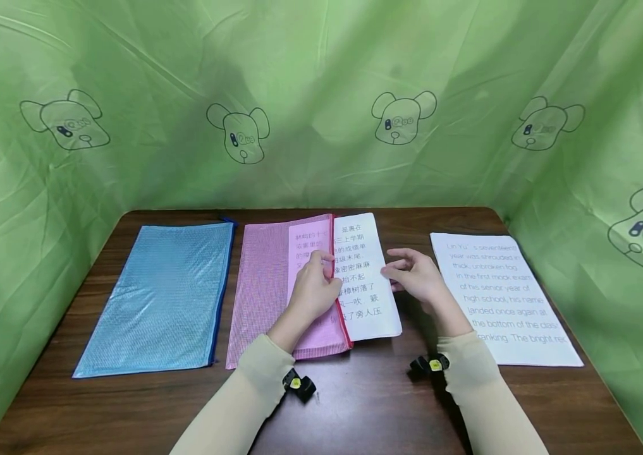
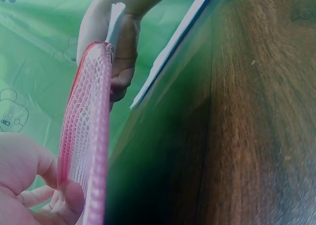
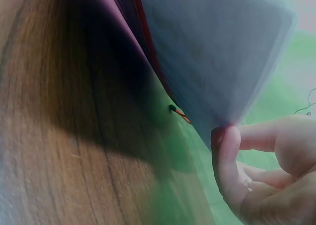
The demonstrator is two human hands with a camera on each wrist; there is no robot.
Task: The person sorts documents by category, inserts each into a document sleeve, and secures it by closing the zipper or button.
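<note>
Pinch grips, left hand (image 1: 312, 292) on the rim of the probably light, soft pouch (image 1: 258, 291), right hand (image 1: 420, 282) at the papers' (image 1: 363, 319) outer edge, should limit slipping and creasing.

I count two zip pouches: one blue pouch (image 1: 153, 300) on the left and one pink pouch (image 1: 258, 284) to its right. Printed paper comes in two lots, one Chinese text (image 1: 363, 325) and one English text (image 1: 514, 297) farther right; their sheets I can't number. I have two hands, left hand (image 1: 314, 287) and right hand (image 1: 415, 277), two sleeves (image 1: 230, 398) and two black wrist devices (image 1: 300, 384). There's one table (image 1: 355, 411), and six animal-head drawings (image 1: 243, 136) on the green curtain (image 1: 321, 177).
</note>
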